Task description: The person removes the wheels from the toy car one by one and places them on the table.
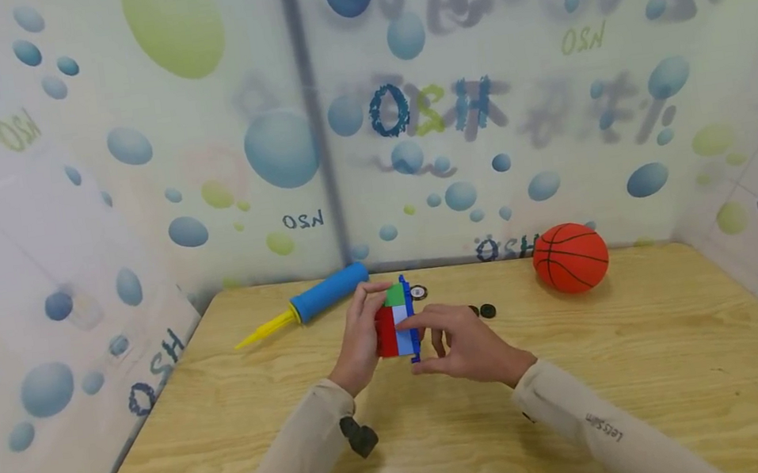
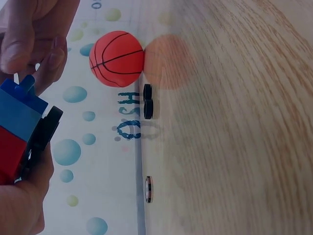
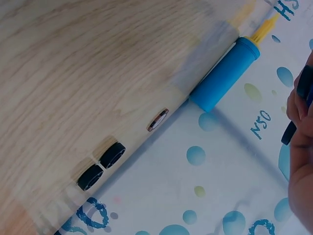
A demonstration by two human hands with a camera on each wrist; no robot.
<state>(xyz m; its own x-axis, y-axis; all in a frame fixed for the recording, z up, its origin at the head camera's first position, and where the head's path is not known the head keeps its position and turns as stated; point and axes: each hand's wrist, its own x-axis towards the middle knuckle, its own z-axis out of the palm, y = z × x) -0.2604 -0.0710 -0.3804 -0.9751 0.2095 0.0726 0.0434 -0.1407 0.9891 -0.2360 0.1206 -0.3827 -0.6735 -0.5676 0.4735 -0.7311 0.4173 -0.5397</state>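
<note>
Between the two hands is a toy block car (image 1: 387,333) with red, green, pale and blue parts. My left hand (image 1: 358,335) grips its left side. On the opposite side, the fingers and thumb of my right hand (image 1: 468,341) are curled about the blue edge, with a fingertip on the pale block. In the left wrist view, a black wheel (image 2: 47,125) shows at the underside of the car. The right hand's fingertips (image 2: 17,56) are close to a blue knob there. The right wrist view catches only fingers and black wheels at its right edge.
Behind the hands, two black wheels (image 1: 488,311) and a round disc with a pale centre (image 1: 418,292) are on the wooden table (image 1: 623,396). A blue hand pump (image 1: 331,291) with a yellow nozzle lies back left. A red toy basketball (image 1: 570,258) sits back right, near the patterned wall.
</note>
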